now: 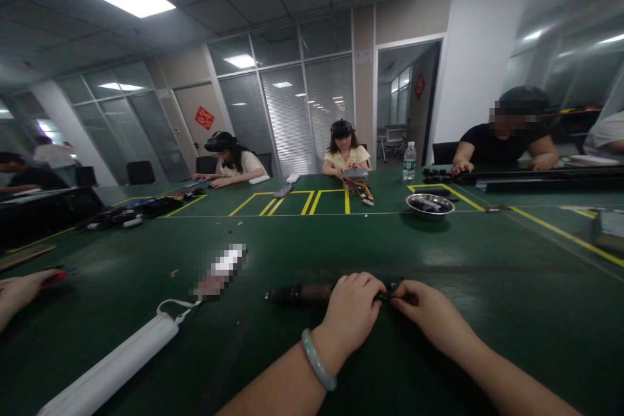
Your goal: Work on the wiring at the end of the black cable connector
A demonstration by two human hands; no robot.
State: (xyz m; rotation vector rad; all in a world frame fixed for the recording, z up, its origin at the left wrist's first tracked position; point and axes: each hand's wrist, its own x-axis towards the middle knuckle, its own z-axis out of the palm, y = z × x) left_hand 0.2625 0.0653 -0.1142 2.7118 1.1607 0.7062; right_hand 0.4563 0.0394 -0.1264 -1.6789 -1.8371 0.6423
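Observation:
On the green table lies a dark electric screwdriver [312, 294], its narrow metal-tipped end pointing left. My left hand [355, 305], with a pale green bangle on the wrist, curls over its rear part, fingers closed. Close by on the right, my right hand [423, 304] pinches at a small black part [387, 294] by the tool's rear end, where both sets of fingertips nearly meet. Whether that part is a cord or a piece of the tool is too dark to tell.
A white folded umbrella [114, 364] with a blurred tag lies left. Another person's hand [24, 292] holds something red at the left edge. Ahead stand a metal bowl [429, 205] of dark parts and a water bottle [409, 161]. Several people sit across the table.

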